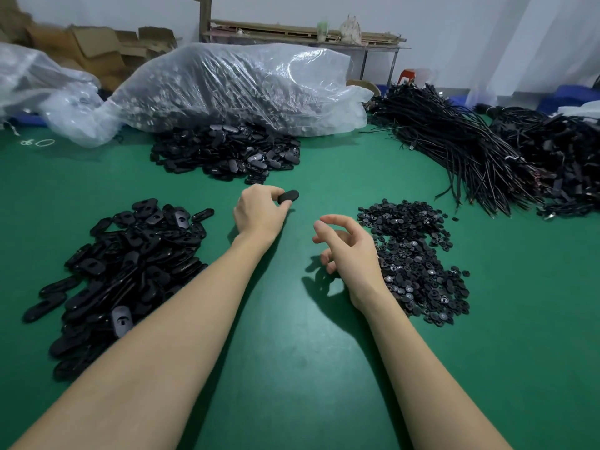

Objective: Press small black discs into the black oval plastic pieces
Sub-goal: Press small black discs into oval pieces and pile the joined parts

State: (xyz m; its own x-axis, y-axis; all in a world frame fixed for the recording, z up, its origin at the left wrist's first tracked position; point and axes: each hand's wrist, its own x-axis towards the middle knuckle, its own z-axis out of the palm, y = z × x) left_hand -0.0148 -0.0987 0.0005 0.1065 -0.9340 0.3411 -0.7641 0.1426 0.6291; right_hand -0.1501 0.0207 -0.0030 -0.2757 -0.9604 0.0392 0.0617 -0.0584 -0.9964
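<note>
- The left hand [259, 212] pinches one black oval piece [288, 196] between thumb and fingertips, held just above the green table [292, 352], between the far pile [227, 151] of oval pieces and the near-left pile [123, 271].
- The right hand [347, 251] hangs with fingers loosely curled and parted, holding nothing that can be seen — it sits just beside the heap of small discs [415, 254] on its right.
- The oval piece looks like light, rigid moulded plastic with a smooth, slightly glossy skin; likely a bit slippery, but not fragile.
- It is best held by its long edges or one end, as now, leaving the recessed face free for a disc; whether that face is turned up cannot be told here.
- Its long axis runs roughly left to right, tilting slightly up toward the right, with the free end pointing away from the left hand.
- The discs look tiny, thin and light — probably a fingertip pick, one at a time, from the heap's loose edge.
</note>
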